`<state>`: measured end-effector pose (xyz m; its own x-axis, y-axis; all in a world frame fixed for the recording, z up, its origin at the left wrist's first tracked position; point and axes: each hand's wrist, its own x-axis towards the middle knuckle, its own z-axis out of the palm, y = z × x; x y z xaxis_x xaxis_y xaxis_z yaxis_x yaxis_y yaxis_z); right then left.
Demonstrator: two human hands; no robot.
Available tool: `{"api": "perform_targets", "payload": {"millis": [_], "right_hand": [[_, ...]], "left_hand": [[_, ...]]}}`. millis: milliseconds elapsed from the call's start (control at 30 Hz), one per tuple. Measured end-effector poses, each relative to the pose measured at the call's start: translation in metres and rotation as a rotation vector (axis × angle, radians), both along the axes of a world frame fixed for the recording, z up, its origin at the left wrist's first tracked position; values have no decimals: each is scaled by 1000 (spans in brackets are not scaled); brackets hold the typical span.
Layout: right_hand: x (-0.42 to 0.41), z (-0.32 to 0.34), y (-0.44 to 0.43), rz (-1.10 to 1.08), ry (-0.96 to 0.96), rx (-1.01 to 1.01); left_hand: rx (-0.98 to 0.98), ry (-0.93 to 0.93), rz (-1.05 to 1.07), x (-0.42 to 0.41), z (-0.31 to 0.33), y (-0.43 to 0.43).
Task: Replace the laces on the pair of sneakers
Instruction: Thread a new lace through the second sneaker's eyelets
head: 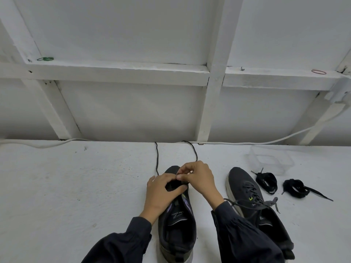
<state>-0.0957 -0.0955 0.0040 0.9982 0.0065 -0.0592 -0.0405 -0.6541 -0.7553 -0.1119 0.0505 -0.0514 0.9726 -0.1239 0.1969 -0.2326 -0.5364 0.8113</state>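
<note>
The near sneaker [176, 230], toe away on the worktop [76, 186], is gripped near its eyelets by the left hand [163, 192] while the right hand [199, 179] pinches the dark lace [157, 158], a limp, light cord probably best held close to its stiff tip.

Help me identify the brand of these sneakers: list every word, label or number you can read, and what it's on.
On the sneaker being laced: white insole print, two short lines, too small and blurred to read.
On the second sneaker: a neon-green tab, no legible text.
On the lace, bundled laces and clear container: no text visible.
</note>
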Motion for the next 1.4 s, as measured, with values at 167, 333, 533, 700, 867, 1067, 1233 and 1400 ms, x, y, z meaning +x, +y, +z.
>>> {"api": "perform_targets", "payload": {"millis": [167, 333, 533, 700, 867, 1067, 1233, 1400], "right_hand": [[0, 9, 1, 9, 19, -233], [-1, 5, -4, -32, 42, -205], [-1, -2, -11, -82, 42, -198], [-1, -10, -5, -132, -46, -189], [-1, -10, 2, 17, -100, 26], [0, -10, 2, 124, -85, 145], [5, -7, 4, 114, -81, 231], [9, -5, 9, 168, -60, 227]], "left_hand": [[94, 20, 1, 1, -2, 2], [113, 22, 8, 0, -5, 3], [132, 27, -8, 0, -3, 2], [158, 24, 0, 0, -2, 2], [128, 17, 13, 1, 2, 0], [-60, 54, 72, -4, -1, -6], [-56, 82, 74, -4, -2, -7], [-53, 119, 75, -4, -3, -5]]}}
